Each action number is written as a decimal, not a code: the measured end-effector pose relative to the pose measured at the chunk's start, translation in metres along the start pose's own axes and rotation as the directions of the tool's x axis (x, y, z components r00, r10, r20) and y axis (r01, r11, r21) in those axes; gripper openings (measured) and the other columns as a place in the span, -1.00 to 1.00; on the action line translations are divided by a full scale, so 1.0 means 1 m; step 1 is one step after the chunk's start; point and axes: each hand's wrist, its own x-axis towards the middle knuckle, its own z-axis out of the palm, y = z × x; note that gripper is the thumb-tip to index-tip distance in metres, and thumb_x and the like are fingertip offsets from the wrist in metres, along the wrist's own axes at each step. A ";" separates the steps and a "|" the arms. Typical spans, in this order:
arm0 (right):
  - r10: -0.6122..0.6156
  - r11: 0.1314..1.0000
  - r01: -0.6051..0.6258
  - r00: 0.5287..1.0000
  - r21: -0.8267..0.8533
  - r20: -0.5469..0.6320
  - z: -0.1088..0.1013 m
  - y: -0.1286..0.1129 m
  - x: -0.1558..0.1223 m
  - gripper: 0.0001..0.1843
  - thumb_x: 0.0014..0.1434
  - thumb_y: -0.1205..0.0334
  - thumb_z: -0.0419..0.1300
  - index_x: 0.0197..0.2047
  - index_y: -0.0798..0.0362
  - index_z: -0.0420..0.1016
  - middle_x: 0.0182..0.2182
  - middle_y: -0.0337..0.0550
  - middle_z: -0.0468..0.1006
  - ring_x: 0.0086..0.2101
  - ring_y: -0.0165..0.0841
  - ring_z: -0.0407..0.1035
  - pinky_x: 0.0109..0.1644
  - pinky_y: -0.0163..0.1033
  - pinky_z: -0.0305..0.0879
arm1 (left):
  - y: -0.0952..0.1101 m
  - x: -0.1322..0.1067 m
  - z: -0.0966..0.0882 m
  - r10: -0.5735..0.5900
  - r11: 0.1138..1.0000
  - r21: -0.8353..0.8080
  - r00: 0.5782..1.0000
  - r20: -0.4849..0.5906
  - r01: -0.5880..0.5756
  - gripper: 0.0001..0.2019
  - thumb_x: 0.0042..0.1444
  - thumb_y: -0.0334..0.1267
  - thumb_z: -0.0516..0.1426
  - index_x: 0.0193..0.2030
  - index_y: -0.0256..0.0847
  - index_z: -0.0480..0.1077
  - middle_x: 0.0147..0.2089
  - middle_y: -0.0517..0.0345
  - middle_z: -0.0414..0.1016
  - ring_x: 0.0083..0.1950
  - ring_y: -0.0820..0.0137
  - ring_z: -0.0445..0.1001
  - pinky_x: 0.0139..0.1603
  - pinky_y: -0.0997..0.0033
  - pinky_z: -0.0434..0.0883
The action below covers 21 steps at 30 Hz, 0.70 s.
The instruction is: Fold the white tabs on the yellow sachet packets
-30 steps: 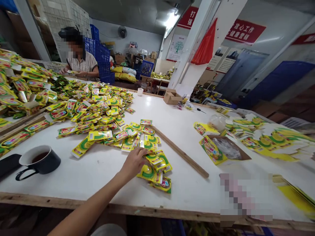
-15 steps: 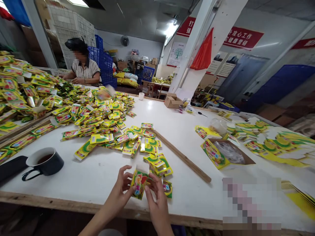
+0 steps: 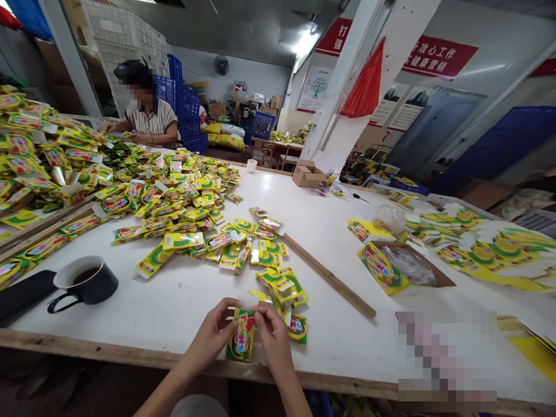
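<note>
A small yellow-green packet (image 3: pixel 241 337) is pinched between both my hands just above the near edge of the white table (image 3: pixel 174 301). My left hand (image 3: pixel 214 335) grips its left side with curled fingers. My right hand (image 3: pixel 273 340) grips its top right corner. Several more yellow packets (image 3: pixel 278 284) lie just beyond my hands, and a large heap of packets (image 3: pixel 174 197) spreads across the table's left half.
A dark mug of tea (image 3: pixel 89 282) and a black phone (image 3: pixel 21 294) sit near left. A wooden stick (image 3: pixel 330 277) lies diagonally at centre. An open box of clear bags (image 3: pixel 402 265) and flat yellow cartons (image 3: pixel 486 249) are right. A person (image 3: pixel 145 113) sits far left.
My left hand drew back from the packets with one packet, my right hand came in to join it, and both have lowered the packet toward the table's near edge.
</note>
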 end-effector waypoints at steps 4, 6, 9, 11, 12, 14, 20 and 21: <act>0.017 0.995 -0.015 1.000 0.097 -0.019 0.006 0.000 0.003 -0.70 0.21 0.11 0.16 0.00 -0.02 0.42 -0.19 -0.11 0.57 -0.17 -0.24 0.47 -0.06 -0.19 0.40 | 0.000 0.000 0.000 0.045 0.998 -0.038 0.998 -0.051 -0.047 -0.66 0.10 -0.27 0.21 0.02 -0.12 0.31 -0.04 0.01 0.50 -0.05 0.23 0.52 0.00 0.21 0.43; 0.002 0.997 -0.002 1.000 0.083 0.003 0.006 -0.001 0.001 -0.73 0.22 0.15 0.15 -0.02 -0.03 0.45 -0.17 -0.13 0.57 -0.15 -0.25 0.47 -0.03 -0.20 0.38 | 0.003 -0.001 -0.001 0.049 0.999 -0.010 0.997 -0.051 -0.050 -0.60 0.10 -0.28 0.21 0.09 -0.10 0.29 -0.04 0.02 0.51 -0.05 0.23 0.53 0.01 0.20 0.44; -0.062 0.998 0.063 0.997 -0.009 0.054 0.002 -0.007 -0.002 -0.84 0.22 0.22 0.15 -0.20 -0.01 0.55 -0.19 -0.13 0.57 -0.12 -0.25 0.44 -0.02 -0.22 0.35 | 0.010 -0.001 -0.001 0.069 0.990 0.128 0.997 -0.039 -0.064 -0.79 0.11 -0.27 0.18 -0.09 -0.16 0.44 -0.06 0.03 0.53 -0.01 0.21 0.51 0.06 0.23 0.41; -0.102 0.994 0.104 0.993 -0.031 0.063 0.000 -0.011 -0.004 -0.86 0.20 0.24 0.17 -0.21 0.00 0.56 -0.19 -0.12 0.56 -0.12 -0.25 0.43 -0.04 -0.23 0.34 | 0.013 0.000 0.001 0.101 0.972 0.218 0.993 -0.057 -0.086 -0.86 0.13 -0.24 0.16 -0.20 -0.19 0.49 -0.10 0.04 0.54 -0.03 0.22 0.50 0.04 0.27 0.41; -0.114 0.993 0.116 0.992 -0.037 0.056 0.000 -0.012 -0.004 -0.87 0.19 0.23 0.18 -0.22 0.01 0.55 -0.20 -0.12 0.56 -0.14 -0.25 0.43 -0.05 -0.23 0.34 | 0.014 0.001 0.002 0.115 0.964 0.250 0.991 -0.073 -0.093 -0.86 0.14 -0.23 0.15 -0.23 -0.20 0.49 -0.14 0.04 0.55 -0.06 0.23 0.51 0.01 0.28 0.42; -0.121 0.991 0.123 0.992 -0.059 0.026 0.001 -0.014 -0.003 -0.87 0.21 0.21 0.17 -0.29 0.03 0.54 -0.28 -0.14 0.56 -0.20 -0.27 0.44 -0.10 -0.25 0.34 | 0.013 0.002 0.006 0.131 0.953 0.286 0.986 -0.101 -0.097 -0.85 0.16 -0.22 0.13 -0.26 -0.21 0.50 -0.21 0.05 0.56 -0.13 0.25 0.52 -0.06 0.31 0.43; -0.060 0.991 0.061 0.998 -0.118 0.007 0.005 -0.014 0.003 -0.85 0.20 0.17 0.16 -0.32 0.05 0.49 -0.40 -0.19 0.54 -0.36 -0.32 0.43 -0.24 -0.31 0.32 | 0.008 0.007 0.011 0.078 0.967 0.252 0.973 -0.216 -0.021 -0.84 0.10 -0.20 0.18 -0.27 -0.24 0.49 -0.33 0.10 0.56 -0.30 0.31 0.50 -0.25 0.39 0.45; -0.046 0.991 0.047 0.999 -0.124 0.006 0.006 -0.015 0.005 -0.85 0.20 0.17 0.16 -0.32 0.05 0.49 -0.40 -0.19 0.54 -0.36 -0.32 0.43 -0.24 -0.31 0.32 | 0.008 0.008 0.012 0.067 0.968 0.249 0.971 -0.229 -0.009 -0.84 0.10 -0.19 0.19 -0.28 -0.24 0.49 -0.37 0.12 0.55 -0.33 0.33 0.49 -0.27 0.41 0.44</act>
